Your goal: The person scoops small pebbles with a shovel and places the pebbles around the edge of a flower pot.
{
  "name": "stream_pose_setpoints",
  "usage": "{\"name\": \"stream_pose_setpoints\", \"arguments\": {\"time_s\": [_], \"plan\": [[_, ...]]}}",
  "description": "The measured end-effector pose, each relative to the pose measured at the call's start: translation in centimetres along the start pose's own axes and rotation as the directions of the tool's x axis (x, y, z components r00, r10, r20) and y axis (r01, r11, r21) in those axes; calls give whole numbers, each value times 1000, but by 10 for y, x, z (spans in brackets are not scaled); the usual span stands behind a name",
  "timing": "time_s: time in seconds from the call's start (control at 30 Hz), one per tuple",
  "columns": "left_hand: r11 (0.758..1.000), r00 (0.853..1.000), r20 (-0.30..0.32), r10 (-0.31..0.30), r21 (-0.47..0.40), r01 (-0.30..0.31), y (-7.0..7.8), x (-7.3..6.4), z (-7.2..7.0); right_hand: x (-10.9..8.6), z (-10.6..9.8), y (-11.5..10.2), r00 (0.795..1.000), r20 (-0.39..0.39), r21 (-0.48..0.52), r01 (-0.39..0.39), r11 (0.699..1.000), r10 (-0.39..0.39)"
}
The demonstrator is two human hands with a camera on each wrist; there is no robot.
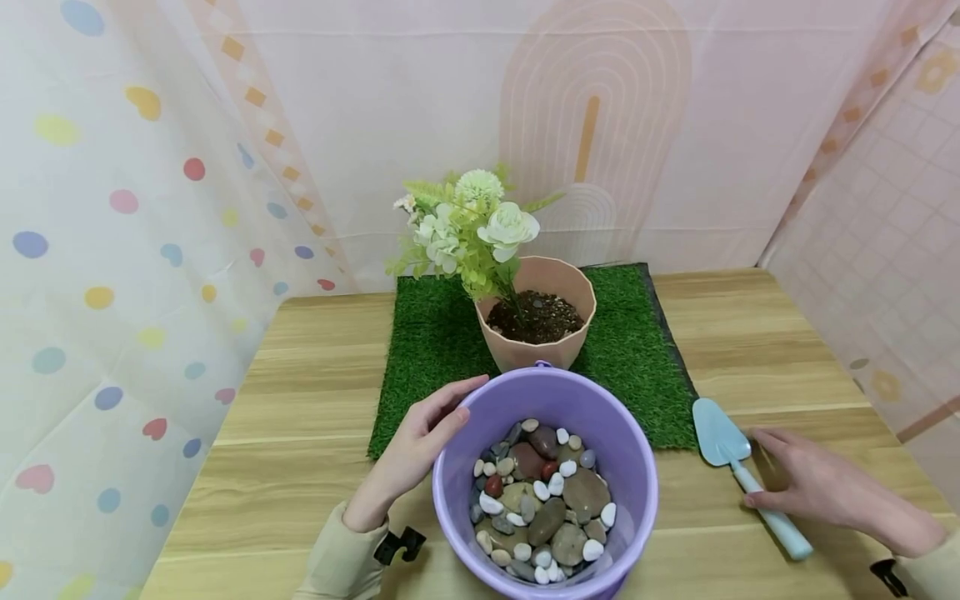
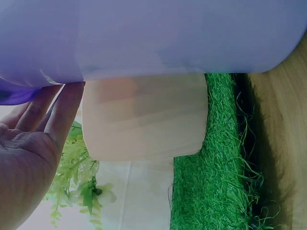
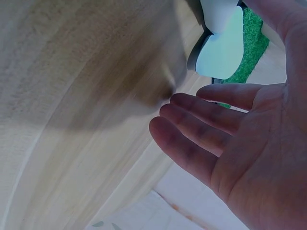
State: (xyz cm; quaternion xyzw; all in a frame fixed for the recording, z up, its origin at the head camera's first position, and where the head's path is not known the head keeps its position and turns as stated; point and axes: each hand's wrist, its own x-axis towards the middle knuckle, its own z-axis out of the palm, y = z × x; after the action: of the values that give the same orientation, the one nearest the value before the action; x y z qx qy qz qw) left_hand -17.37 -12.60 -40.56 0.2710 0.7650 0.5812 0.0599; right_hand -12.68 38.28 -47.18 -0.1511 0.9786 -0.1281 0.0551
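A purple bucket (image 1: pixel 450 517) holds grey, brown, red and white stones (image 1: pixel 547 521). At its left side my left hand (image 1: pixel 408 446) touches the rim with nearly straight fingers. In the left wrist view those fingers (image 2: pixel 67 108) reach the outer wall of the bucket (image 2: pixel 158 38). A light blue trowel (image 1: pixel 772 521) lies on the table to the right, blade pointing away. Over its handle hovers my right hand (image 1: pixel 825 483), thumb on one side and fingers on the other. The right wrist view shows that palm (image 3: pixel 259 143) with fingers loosely extended, gripping nothing.
Behind the bucket stands a pink flowerpot (image 1: pixel 510 354) with soil (image 1: pixel 551 321) and white-green flowers (image 1: pixel 480 225). It rests on a green turf mat (image 1: pixel 435 333). The wooden table (image 1: pixel 300 417) is bordered by patterned cloth (image 1: pixel 360 125) at the back and both sides.
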Motion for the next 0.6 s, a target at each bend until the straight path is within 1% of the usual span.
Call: {"name": "stream_pose_setpoints", "arguments": {"time_s": [0.2, 0.27, 0.43, 0.5, 0.6], "plan": [[1000, 1000, 3, -8, -8, 8, 1, 0, 0, -3, 0, 0, 999, -22, -3, -38, 999, 37], [1000, 1000, 3, -11, -11, 11, 1, -1, 0, -3, 0, -1, 999, -17, 25, -49, 998, 49], [1000, 1000, 12, -17, -23, 17, 1, -1, -1, -7, 2, -2, 997, 27, 115, -68, 991, 65], [999, 1000, 18, -19, -30, 19, 2, -1, -1, -8, 3, -3, 997, 40, 130, -76, 989, 71], [999, 1000, 26, -17, -34, 17, 1, 0, 0, -9, 4, -3, 996, 36, 128, -89, 988, 85]]}}
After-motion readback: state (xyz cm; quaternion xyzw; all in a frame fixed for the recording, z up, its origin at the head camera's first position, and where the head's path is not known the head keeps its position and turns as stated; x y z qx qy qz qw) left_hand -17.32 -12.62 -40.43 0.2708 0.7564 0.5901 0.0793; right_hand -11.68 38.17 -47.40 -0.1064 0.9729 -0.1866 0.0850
